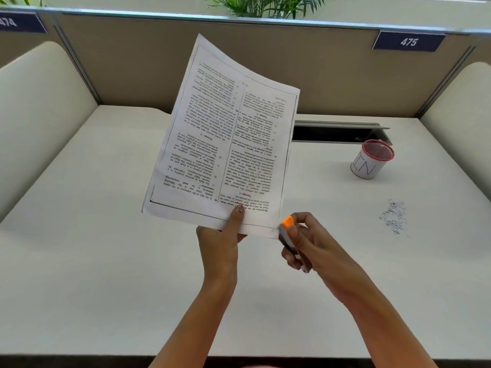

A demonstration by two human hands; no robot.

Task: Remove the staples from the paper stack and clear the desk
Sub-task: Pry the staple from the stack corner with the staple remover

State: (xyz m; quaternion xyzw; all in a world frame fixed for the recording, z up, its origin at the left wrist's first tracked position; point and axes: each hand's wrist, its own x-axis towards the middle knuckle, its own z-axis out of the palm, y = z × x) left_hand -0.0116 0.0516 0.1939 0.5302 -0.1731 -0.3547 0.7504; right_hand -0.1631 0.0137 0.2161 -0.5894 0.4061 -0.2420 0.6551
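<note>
- Pinching the paper stack (223,134) at its near edge with the left hand (220,235), thumb on the printed face, other fingers beneath; in the head view, raised above the desk (106,261), print upside down.
- Gripping a staple remover (288,236) in the curled fingers of the right hand (316,243), orange tip touching the stack's near right corner, just beside the left-hand pinch.
- Lying well right on the desk: a grey scatter of staples (394,216); behind it, a pink-rimmed mesh cup (372,160) marked "IN".
</note>
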